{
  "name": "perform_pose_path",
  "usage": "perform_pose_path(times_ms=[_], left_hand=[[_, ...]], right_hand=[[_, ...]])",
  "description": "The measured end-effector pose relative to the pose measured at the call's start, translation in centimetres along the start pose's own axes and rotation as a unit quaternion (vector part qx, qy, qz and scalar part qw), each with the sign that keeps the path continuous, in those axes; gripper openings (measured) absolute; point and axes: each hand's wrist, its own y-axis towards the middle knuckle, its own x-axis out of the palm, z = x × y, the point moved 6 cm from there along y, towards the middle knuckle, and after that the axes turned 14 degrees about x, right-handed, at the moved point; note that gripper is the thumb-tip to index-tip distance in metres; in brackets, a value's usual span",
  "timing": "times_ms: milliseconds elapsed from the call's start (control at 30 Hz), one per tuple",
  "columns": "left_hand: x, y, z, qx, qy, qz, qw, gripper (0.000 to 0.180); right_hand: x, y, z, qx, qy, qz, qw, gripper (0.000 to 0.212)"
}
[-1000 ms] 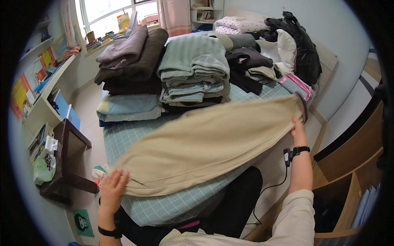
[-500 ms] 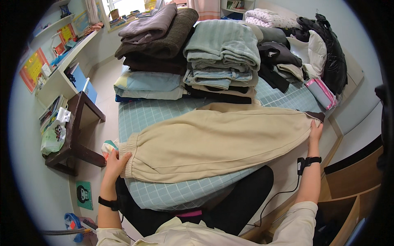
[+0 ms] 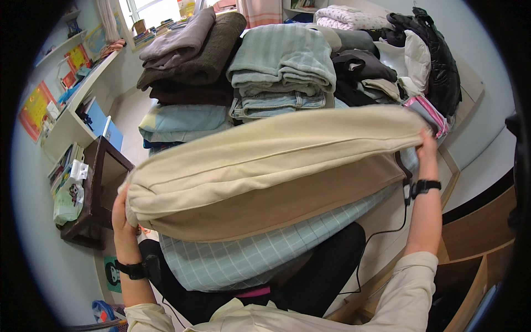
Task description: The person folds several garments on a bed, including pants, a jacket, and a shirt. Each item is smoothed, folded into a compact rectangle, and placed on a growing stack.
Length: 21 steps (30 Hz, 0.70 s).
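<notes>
Beige sweatpants [image 3: 265, 160] stretch sideways between my hands, lifted off the bed and slightly blurred. My left hand [image 3: 120, 210] is closed round their gathered waistband end. At the narrow leg end, my right hand [image 3: 426, 148] pinches the fabric. Below the upper layer hangs a darker, shaded layer [image 3: 287, 196], with a dark brown edge near my right wrist. Under them lies the blue-green checked bed cover [image 3: 238, 260]. Both wrists wear black straps, and a cable runs from the right one.
Behind the pants stand piles of folded clothes and blankets [image 3: 282, 61]. Jackets [image 3: 437, 72] and loose clothes lie at the far right, beside a pink-edged pack [image 3: 426, 113]. A dark wooden stool [image 3: 102, 188] stands left; an open wooden cabinet [image 3: 475, 265] is at the right.
Both hands have raised the pants from the bed. My left hand moved left and slightly up, my right hand slightly up; the pants' lower layer now shows. The view has shifted a little.
</notes>
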Motion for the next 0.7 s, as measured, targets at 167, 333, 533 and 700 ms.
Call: perform_pose_path(times_ms=[167,333,533,700], left_hand=[[-6.0,-2.8,-4.5,0.002,0.254,0.031,0.967,0.041],[-6.9,-5.0,-3.7,0.041,0.365,0.058,0.928,0.042],[-5.0,-6.5,-4.2,-0.092,0.48,0.024,0.872,0.057],[-3.4,-5.4,-4.4,-0.062,0.42,0.016,0.905,0.057]], right_hand=[[-6.4,-6.0,10.8,0.129,-0.119,0.074,0.982,0.058],[-6.0,-8.3,7.4,0.016,-0.397,0.21,0.893,0.06],[-5.8,-8.5,8.6,0.203,-0.303,0.157,0.918,0.054],[-3.2,-10.0,6.9,0.093,-0.35,0.107,0.926,0.052]])
